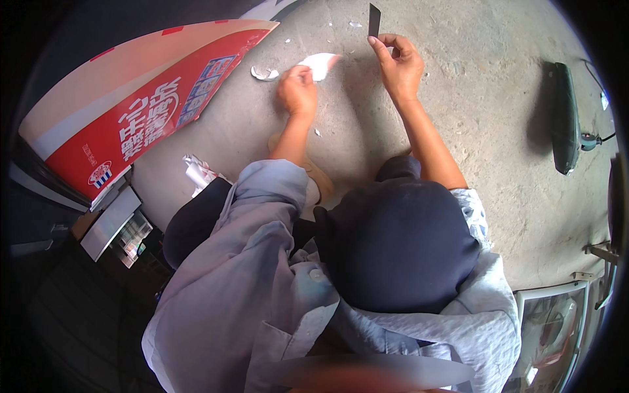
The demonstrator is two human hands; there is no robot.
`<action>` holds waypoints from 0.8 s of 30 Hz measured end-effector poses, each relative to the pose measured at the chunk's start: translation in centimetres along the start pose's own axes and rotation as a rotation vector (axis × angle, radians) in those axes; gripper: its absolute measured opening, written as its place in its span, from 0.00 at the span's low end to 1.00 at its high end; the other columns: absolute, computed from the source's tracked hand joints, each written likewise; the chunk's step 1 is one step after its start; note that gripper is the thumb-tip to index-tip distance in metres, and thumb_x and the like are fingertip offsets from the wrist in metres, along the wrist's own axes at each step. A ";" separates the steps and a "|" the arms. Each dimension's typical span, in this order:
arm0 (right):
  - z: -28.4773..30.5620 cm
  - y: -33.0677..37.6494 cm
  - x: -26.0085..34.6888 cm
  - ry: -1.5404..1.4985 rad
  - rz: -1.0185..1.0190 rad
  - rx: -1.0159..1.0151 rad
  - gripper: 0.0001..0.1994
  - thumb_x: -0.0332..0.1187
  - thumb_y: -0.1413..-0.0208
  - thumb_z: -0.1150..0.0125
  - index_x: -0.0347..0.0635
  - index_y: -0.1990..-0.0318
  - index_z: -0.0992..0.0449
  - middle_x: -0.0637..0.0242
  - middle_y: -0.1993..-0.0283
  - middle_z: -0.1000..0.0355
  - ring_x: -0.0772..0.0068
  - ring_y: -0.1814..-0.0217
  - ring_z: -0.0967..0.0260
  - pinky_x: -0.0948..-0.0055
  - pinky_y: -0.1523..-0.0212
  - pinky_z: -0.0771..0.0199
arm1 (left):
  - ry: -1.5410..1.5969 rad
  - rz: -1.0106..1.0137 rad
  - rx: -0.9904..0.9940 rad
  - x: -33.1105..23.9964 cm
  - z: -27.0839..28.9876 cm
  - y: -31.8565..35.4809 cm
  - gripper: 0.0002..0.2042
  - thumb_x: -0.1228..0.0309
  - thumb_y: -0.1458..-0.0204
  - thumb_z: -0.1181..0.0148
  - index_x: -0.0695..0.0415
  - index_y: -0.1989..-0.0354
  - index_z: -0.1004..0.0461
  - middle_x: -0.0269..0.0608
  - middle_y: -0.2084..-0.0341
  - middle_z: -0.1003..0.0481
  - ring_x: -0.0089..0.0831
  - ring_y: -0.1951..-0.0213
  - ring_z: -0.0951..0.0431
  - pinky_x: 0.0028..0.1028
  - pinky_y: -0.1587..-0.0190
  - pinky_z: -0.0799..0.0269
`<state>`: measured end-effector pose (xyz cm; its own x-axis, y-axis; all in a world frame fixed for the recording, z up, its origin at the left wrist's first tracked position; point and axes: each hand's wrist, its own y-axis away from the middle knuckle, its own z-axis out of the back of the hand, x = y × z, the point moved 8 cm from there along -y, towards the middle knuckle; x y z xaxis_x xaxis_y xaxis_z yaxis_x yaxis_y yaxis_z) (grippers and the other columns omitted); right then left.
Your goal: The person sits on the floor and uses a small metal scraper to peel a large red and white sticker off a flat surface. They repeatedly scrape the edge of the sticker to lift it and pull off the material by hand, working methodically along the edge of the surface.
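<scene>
My left hand (298,88) is closed around a white curved shard (319,64) and rests low against the concrete floor (485,131). My right hand (398,62) pinches a thin dark flat strip (374,19) upright between thumb and fingers, just right of the shard. Another white fragment (264,73) lies on the floor left of my left hand, with small white chips scattered around. My knees in dark trousers and my light blue shirt fill the lower part of the view.
A large red and white cardboard box (141,98) lies at the left. Crumpled white paper (196,173) sits by my left knee. A dark elongated object with a cable (565,118) lies at the right. A metal frame with glass (557,327) is at the lower right.
</scene>
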<state>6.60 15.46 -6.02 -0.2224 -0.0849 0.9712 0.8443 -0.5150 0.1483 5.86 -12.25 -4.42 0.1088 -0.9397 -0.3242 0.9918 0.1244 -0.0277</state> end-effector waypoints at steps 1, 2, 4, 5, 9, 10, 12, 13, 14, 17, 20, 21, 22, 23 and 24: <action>-0.2 0.0 0.1 -0.004 0.001 0.007 0.09 0.38 0.51 0.26 0.44 0.68 0.17 0.69 0.73 0.25 0.75 0.77 0.38 0.72 0.74 0.35 | -0.003 0.095 -0.046 3.0 0.6 -0.1 0.07 0.71 0.51 0.33 0.55 0.64 0.18 0.40 0.70 0.19 0.33 0.71 0.20 0.30 0.64 0.25; -0.2 0.0 0.1 -0.017 -0.020 0.012 0.09 0.38 0.51 0.26 0.44 0.68 0.17 0.69 0.73 0.26 0.75 0.77 0.38 0.72 0.74 0.35 | 0.001 0.189 -0.087 4.5 1.3 -0.1 0.07 0.71 0.51 0.32 0.55 0.64 0.18 0.39 0.72 0.19 0.31 0.72 0.20 0.29 0.64 0.25; -0.1 0.1 0.1 -0.045 -0.059 0.020 0.10 0.39 0.51 0.26 0.43 0.68 0.17 0.69 0.73 0.26 0.75 0.77 0.38 0.72 0.74 0.35 | 0.042 0.347 -0.068 6.2 1.5 0.5 0.06 0.73 0.52 0.32 0.56 0.65 0.18 0.40 0.71 0.18 0.33 0.70 0.19 0.31 0.64 0.25; -0.3 0.1 0.1 -0.035 -0.039 0.020 0.10 0.39 0.51 0.26 0.43 0.68 0.17 0.69 0.73 0.26 0.75 0.77 0.38 0.72 0.74 0.35 | 0.063 0.424 -0.060 6.6 1.7 0.7 0.06 0.74 0.52 0.31 0.56 0.65 0.18 0.40 0.71 0.18 0.34 0.69 0.18 0.32 0.64 0.25; -0.8 0.4 0.4 -0.011 0.026 0.033 0.10 0.39 0.51 0.26 0.43 0.68 0.17 0.69 0.72 0.26 0.75 0.77 0.38 0.72 0.74 0.35 | 0.270 0.468 0.141 8.5 -1.6 1.4 0.07 0.73 0.49 0.32 0.62 0.64 0.19 0.37 0.71 0.18 0.21 0.69 0.21 0.24 0.64 0.27; -0.9 0.4 0.4 -0.009 0.037 0.036 0.10 0.39 0.51 0.26 0.43 0.68 0.17 0.69 0.72 0.26 0.75 0.77 0.38 0.72 0.74 0.35 | 0.274 0.443 0.126 8.8 -1.6 1.3 0.08 0.73 0.50 0.32 0.62 0.63 0.19 0.37 0.71 0.18 0.21 0.69 0.21 0.24 0.64 0.27; -0.9 0.3 0.1 -0.012 0.007 0.036 0.10 0.39 0.51 0.26 0.43 0.68 0.17 0.69 0.72 0.26 0.75 0.77 0.38 0.72 0.73 0.35 | 0.282 0.394 0.095 9.3 -1.5 0.7 0.08 0.74 0.50 0.31 0.62 0.62 0.19 0.37 0.71 0.18 0.21 0.69 0.21 0.23 0.64 0.27; -1.0 0.3 0.0 -0.014 -0.008 0.035 0.10 0.39 0.51 0.26 0.43 0.68 0.17 0.69 0.72 0.26 0.75 0.77 0.38 0.72 0.73 0.34 | 0.313 0.413 0.023 9.7 -0.9 0.1 0.08 0.74 0.50 0.31 0.61 0.62 0.19 0.37 0.70 0.18 0.21 0.69 0.21 0.23 0.63 0.27; -1.0 0.3 0.0 -0.017 -0.016 0.036 0.10 0.39 0.51 0.26 0.43 0.68 0.17 0.69 0.72 0.26 0.75 0.77 0.38 0.72 0.73 0.34 | 0.344 0.432 -0.049 10.1 -0.4 -0.5 0.08 0.74 0.50 0.31 0.61 0.62 0.19 0.37 0.70 0.18 0.21 0.68 0.21 0.23 0.63 0.27; -1.0 0.6 0.4 -0.009 -0.015 0.043 0.10 0.39 0.50 0.26 0.43 0.68 0.17 0.69 0.72 0.26 0.75 0.76 0.38 0.71 0.72 0.34 | 0.348 0.489 0.022 10.2 -1.0 -1.7 0.07 0.77 0.50 0.33 0.63 0.63 0.20 0.40 0.70 0.18 0.24 0.68 0.20 0.24 0.64 0.26; -0.9 0.6 0.8 0.013 0.015 0.041 0.11 0.39 0.50 0.26 0.42 0.68 0.17 0.69 0.71 0.25 0.74 0.76 0.37 0.71 0.71 0.34 | 0.314 0.476 0.042 9.7 -0.9 -1.9 0.07 0.79 0.51 0.34 0.64 0.62 0.20 0.42 0.70 0.18 0.26 0.68 0.20 0.26 0.64 0.25; -1.0 0.6 0.7 0.004 0.012 0.041 0.11 0.39 0.50 0.27 0.42 0.68 0.17 0.69 0.71 0.25 0.74 0.75 0.37 0.71 0.71 0.34 | 0.311 0.420 0.000 9.4 -0.2 -2.1 0.07 0.79 0.50 0.34 0.64 0.62 0.20 0.42 0.70 0.18 0.27 0.68 0.19 0.26 0.64 0.25; -1.0 0.7 0.6 -0.004 0.007 0.040 0.11 0.39 0.50 0.27 0.42 0.68 0.17 0.69 0.71 0.25 0.74 0.75 0.37 0.71 0.70 0.33 | 0.307 0.364 -0.039 9.3 0.3 -2.3 0.07 0.79 0.50 0.34 0.64 0.62 0.20 0.43 0.69 0.18 0.27 0.68 0.19 0.26 0.63 0.25; -1.0 0.6 0.4 0.003 -0.008 0.045 0.11 0.39 0.50 0.27 0.42 0.68 0.17 0.69 0.71 0.25 0.74 0.75 0.37 0.71 0.70 0.33 | 0.300 0.362 -0.147 10.0 1.2 -2.4 0.07 0.79 0.50 0.35 0.64 0.62 0.20 0.43 0.68 0.18 0.28 0.67 0.19 0.27 0.63 0.25; -0.9 0.5 0.2 0.010 -0.024 0.049 0.11 0.40 0.50 0.27 0.42 0.68 0.17 0.69 0.71 0.25 0.74 0.75 0.37 0.71 0.70 0.33 | 0.293 0.360 -0.253 10.8 2.2 -2.5 0.07 0.79 0.50 0.36 0.63 0.62 0.21 0.44 0.67 0.18 0.29 0.66 0.19 0.28 0.62 0.25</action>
<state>6.56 14.43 -5.91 -0.2474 -0.0818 0.9655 0.8615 -0.4745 0.1806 4.70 -23.45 -5.78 0.3807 -0.6994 -0.6049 0.8441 0.5300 -0.0816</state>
